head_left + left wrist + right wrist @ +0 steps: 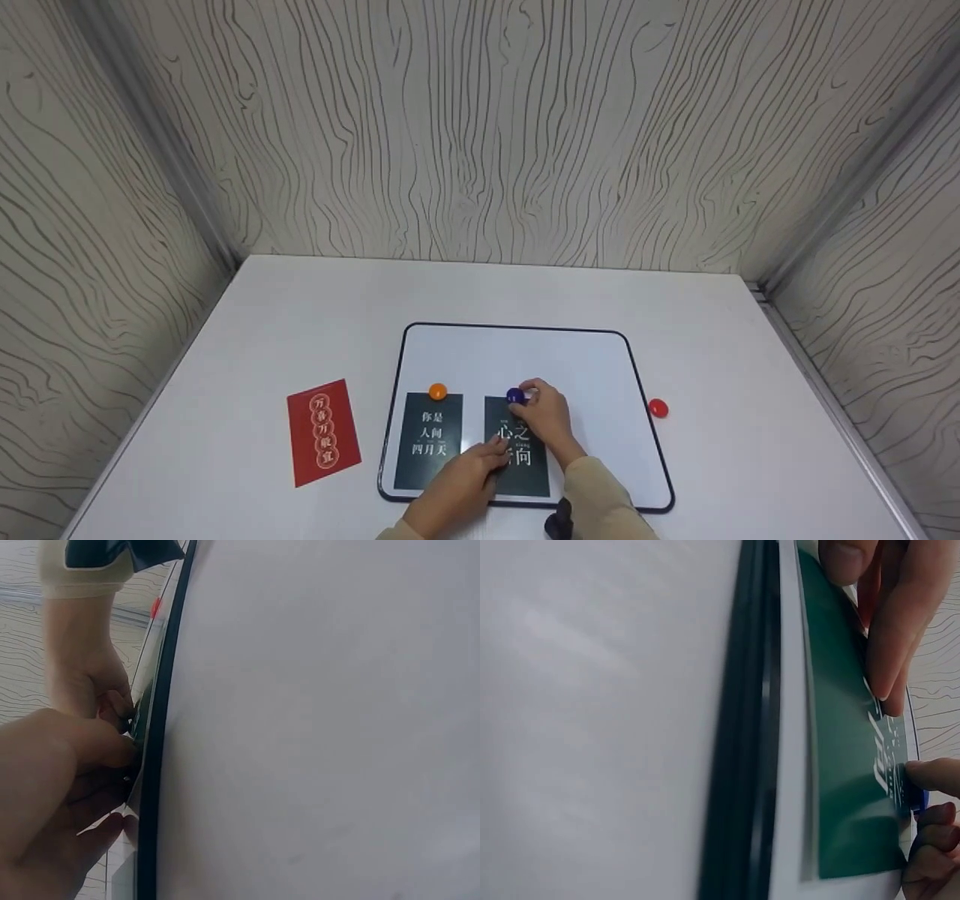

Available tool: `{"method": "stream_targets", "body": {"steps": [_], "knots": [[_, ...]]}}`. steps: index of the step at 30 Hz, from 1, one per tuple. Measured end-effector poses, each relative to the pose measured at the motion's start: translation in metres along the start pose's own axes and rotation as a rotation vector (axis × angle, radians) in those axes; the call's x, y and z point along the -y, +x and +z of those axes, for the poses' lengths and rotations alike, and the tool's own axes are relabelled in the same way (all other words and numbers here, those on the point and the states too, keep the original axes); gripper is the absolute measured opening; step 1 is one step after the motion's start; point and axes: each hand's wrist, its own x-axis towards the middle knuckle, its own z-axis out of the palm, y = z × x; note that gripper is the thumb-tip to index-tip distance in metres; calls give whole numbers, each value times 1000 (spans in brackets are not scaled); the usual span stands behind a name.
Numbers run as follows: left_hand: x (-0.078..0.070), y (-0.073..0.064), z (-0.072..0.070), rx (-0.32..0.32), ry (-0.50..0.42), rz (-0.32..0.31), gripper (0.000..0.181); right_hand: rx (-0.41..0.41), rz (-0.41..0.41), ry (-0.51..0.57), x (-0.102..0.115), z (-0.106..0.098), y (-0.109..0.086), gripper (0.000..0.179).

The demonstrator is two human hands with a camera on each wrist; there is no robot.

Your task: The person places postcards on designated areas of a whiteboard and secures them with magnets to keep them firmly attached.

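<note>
"Beige sleeves [607,495] came nearest, surely?"

"Yes, with a dark object [559,520] beside the right one. Next, the left hand [461,478] lay with its fingers fairly straight, tips resting on the right-hand green card [521,481], gripping nothing."

"And the right hand [549,415]?"

"A little farther off, thumb and finger nearly together, pinching a blue button [514,395] at that card's top edge. Both hands were over the whiteboard [585,360]."

"What else was there?"

"A second green card [420,472] to the left, with an orange button [438,391] at its top edge. Off the board, a red card [304,431] lay to the left and a red button [658,408] just beside the right rim."

"Did the wrist views add anything?"

"The right one showed the left fingers [896,637] close up against the card. Only the head view had the red card and orange button; in the left wrist view I couldn't make out the blue one."
</note>
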Motion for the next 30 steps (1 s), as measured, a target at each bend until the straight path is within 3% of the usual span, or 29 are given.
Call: {"method": "stream_targets", "body": {"steps": [9, 16, 25, 30], "knots": [[-5, 5, -3, -17, 11, -8, 29, 6, 15, 55, 1, -4, -5, 31], [-6, 7, -3, -66, 71, 24, 25, 7, 5, 51, 3, -10, -11, 26], [-3, 7, 0, -115, 82, 65, 25, 14, -34, 46, 2, -17, -21, 24], [0, 4, 1, -175, 86, 109, 24, 7, -57, 46, -1, -23, -28, 23]]}}
